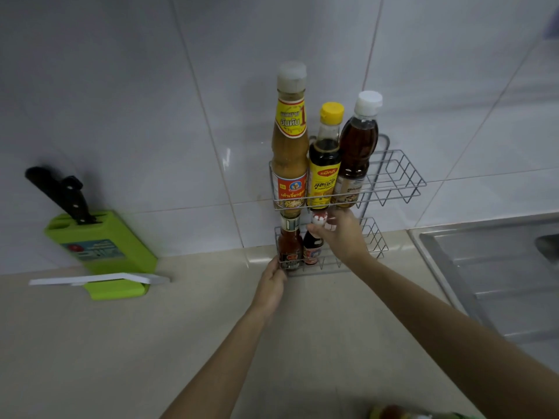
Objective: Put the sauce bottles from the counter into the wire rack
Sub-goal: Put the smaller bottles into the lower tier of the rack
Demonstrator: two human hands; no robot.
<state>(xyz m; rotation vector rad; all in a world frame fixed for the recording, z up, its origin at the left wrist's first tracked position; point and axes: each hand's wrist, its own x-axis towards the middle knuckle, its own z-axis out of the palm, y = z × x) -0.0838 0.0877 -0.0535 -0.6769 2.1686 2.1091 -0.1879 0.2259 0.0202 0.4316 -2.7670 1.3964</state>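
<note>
A two-tier wire rack hangs on the tiled wall. Its upper shelf holds a tall tan sauce bottle, a yellow-capped dark bottle and a white-capped brown bottle. On the lower shelf stand a red sauce bottle and a small dark bottle. My right hand grips the small dark bottle around its red-and-white cap. My left hand holds the lower shelf's front left corner. Another bottle shows at the bottom edge, on the counter.
A green knife block with black-handled knives stands at the left against the wall, a white blade lying in front of it. A steel sink fills the right side. The beige counter stretches between them.
</note>
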